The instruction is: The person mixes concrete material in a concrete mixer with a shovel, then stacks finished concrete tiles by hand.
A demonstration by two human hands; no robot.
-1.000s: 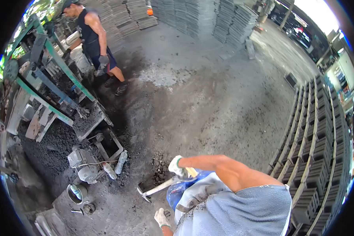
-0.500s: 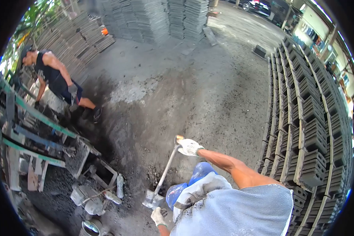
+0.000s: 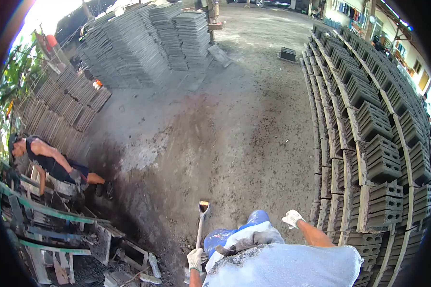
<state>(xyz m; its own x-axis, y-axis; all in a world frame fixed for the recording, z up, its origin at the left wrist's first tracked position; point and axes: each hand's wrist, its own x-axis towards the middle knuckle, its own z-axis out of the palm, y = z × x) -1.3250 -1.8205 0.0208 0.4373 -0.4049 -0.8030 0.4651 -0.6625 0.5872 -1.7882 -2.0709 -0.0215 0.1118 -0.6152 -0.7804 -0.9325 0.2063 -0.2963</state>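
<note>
My left hand [image 3: 195, 259], in a white glove, is closed around the lower shaft of a shovel [image 3: 200, 227] beside my left leg. The shovel stands nearly upright, its D-shaped grip at the top; its blade is mostly hidden below my hand. My right hand [image 3: 292, 218], also gloved, is off the shovel, out to the right of my knees. Its fingers are loosely bent and apart, with nothing seen in them. The nearest things to it are the racked hollow concrete blocks [image 3: 382, 158] on the right.
At left a co-worker [image 3: 57, 160] bends over a green-edged metal frame [image 3: 57, 213]. Tall stacks of grey slabs [image 3: 129, 45] stand at the back. A plastic bottle [image 3: 154, 264] lies near the frame. One block [image 3: 287, 54] sits on the dusty concrete floor [image 3: 239, 129].
My right hand has let go of the shovel's grip and moved right. My left hand has taken hold of the shaft. The view has tilted up; the co-worker remains bent over.
</note>
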